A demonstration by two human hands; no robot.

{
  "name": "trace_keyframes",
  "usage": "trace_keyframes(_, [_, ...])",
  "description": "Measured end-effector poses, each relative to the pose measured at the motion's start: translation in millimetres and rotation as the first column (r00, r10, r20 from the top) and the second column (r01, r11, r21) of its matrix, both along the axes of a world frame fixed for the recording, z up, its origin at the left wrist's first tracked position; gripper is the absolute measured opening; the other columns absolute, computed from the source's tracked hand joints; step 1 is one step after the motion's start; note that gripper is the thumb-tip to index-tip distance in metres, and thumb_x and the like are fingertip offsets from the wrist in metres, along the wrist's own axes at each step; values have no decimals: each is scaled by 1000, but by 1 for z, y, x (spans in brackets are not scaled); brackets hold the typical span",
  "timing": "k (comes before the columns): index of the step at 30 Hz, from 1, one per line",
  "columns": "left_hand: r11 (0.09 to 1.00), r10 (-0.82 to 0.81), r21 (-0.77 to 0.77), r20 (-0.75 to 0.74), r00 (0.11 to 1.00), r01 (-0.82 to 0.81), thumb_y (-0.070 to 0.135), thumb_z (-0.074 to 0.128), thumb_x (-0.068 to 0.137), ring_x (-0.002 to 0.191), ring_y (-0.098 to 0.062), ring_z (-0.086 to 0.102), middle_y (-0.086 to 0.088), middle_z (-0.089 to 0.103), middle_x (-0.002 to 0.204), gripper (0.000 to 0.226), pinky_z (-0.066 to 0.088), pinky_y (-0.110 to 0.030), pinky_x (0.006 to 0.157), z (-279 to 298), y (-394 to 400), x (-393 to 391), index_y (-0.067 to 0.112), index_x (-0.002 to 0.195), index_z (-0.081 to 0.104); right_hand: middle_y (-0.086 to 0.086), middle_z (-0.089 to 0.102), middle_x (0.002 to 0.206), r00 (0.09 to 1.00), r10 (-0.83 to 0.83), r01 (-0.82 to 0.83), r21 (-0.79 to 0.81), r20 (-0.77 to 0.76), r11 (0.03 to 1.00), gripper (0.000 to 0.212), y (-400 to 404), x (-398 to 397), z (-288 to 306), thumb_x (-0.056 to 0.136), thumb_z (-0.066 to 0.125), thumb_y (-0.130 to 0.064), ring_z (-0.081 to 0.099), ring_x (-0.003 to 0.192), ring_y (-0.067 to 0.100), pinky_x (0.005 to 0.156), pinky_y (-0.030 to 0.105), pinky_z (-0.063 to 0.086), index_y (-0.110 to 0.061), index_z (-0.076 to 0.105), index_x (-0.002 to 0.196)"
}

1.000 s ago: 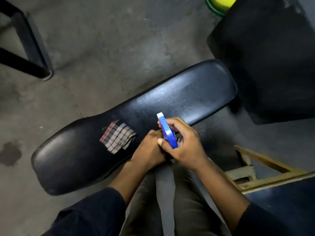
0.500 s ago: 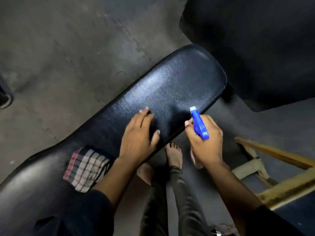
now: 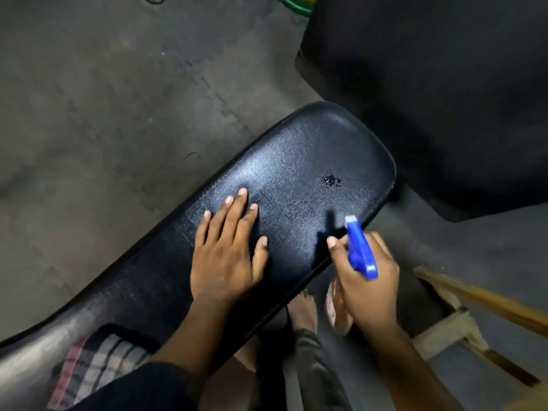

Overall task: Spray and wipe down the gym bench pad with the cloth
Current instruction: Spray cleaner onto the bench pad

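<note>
Resting flat on the black bench pad (image 3: 296, 161), the left hand (image 3: 228, 250) lies palm down with its fingers straight and slightly spread, holding nothing. The right hand (image 3: 367, 280) hovers over the pad's near edge, its fingers curled round a spray bottle (image 3: 360, 250), of which only the blue trigger head and pale nozzle show; the body of the bottle is hidden in the grip, so its contents cannot be told. The nozzle points toward the far, rounded end of the pad. A small wet patch (image 3: 331, 180) of droplets sits on the pad, ahead of the nozzle and to the right of the left hand's fingertips. The plaid cloth (image 3: 95, 366) lies on the pad at the lower left, well apart from both hands and partly covered by the dark left sleeve (image 3: 142, 387). Below the pad's edge, bare feet (image 3: 304, 310) stand on the grey floor (image 3: 103, 114). A wooden frame (image 3: 480, 301) stands at the right.
</note>
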State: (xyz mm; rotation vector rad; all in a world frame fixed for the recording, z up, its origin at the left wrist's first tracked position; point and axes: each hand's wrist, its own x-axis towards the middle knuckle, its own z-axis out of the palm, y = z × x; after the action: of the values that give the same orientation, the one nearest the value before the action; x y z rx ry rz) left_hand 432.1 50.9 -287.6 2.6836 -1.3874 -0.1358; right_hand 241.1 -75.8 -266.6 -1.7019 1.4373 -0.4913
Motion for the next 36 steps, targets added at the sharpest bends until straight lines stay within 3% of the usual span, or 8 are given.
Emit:
trace_keyframes(4, [1000, -4, -6, 23, 1000, 4, 53, 42, 105, 165, -16, 24, 8, 22, 179, 58, 17, -44, 135, -1, 3, 2, 25, 156, 46, -3, 51, 74, 1000, -3, 3, -3, 3, 1000, 41, 16, 1, 6, 95, 67, -50, 55, 65, 21, 66, 31, 44, -19, 52, 73])
trace_keyframes(11, [1000, 0, -15, -4, 1000, 0, 50, 47, 103, 164, -17, 29, 5, 28, 178, 58, 20, -46, 134, 4, 3, 1, 24, 155, 49, -11, 61, 90, 981, 172, -172, -9, 86, 985, 25, 35, 1, 13, 99, 74, -36, 66, 83, 3, 80, 10, 44, -16, 68, 85])
trace_keyframes(17, [999, 14, -44, -26, 1000, -15, 50, 49, 104, 161, -18, 35, 5, 33, 175, 56, 24, -48, 133, 8, 3, 0, 24, 153, 52, -6, 57, 82, 972, 228, -228, -2, 53, 974, 40, 55, -5, 13, 101, 68, -49, 61, 74, 16, 73, 33, 51, -14, 62, 81])
trace_keyframes(20, [997, 3, -71, -55, 999, -7, 45, 50, 105, 160, -18, 37, 5, 35, 175, 53, 24, -48, 133, 10, 3, 1, 24, 153, 53, -12, 61, 90, 960, 270, -271, 10, 69, 962, 30, 64, -10, 13, 98, 73, -44, 67, 84, 10, 80, 20, 50, -18, 67, 86])
trace_keyframes(26, [990, -25, -143, -223, 974, -7, 32, 49, 109, 161, -15, 34, 5, 38, 173, 45, 20, -43, 135, 20, 8, 3, 22, 153, 54, -12, 58, 85, 937, 349, -348, -12, 32, 937, 39, 90, -24, 26, 98, 70, -49, 64, 80, 3, 78, 15, 46, -14, 63, 80])
trace_keyframes(30, [957, 93, -212, -424, 901, -199, 25, 56, 108, 155, -19, 45, -3, 51, 165, 40, 31, -38, 131, 42, 31, 11, 12, 145, 60, -7, 63, 94, 895, 442, -444, 22, 60, 896, 37, 109, -34, 45, 95, 76, -49, 68, 87, 11, 83, 22, 52, -13, 69, 88])
trace_keyframes(33, [957, 192, -139, -355, 915, -254, 32, 54, 108, 156, -18, 44, -2, 51, 164, 44, 33, -39, 130, 62, 73, 16, 13, 148, 59, -4, 65, 92, 870, 487, -492, 74, 75, 868, 41, 127, -35, 57, 95, 75, -50, 69, 84, 15, 80, 31, 52, -11, 69, 86])
trace_keyframes(36, [959, 266, -23, -268, 926, -282, 36, 50, 105, 158, -22, 42, -4, 50, 165, 50, 32, -48, 131, 73, 120, 19, 13, 148, 58, -6, 64, 93, 851, 522, -525, 77, 51, 848, 41, 145, -32, 61, 95, 71, -55, 68, 83, 14, 80, 29, 51, -15, 67, 86])
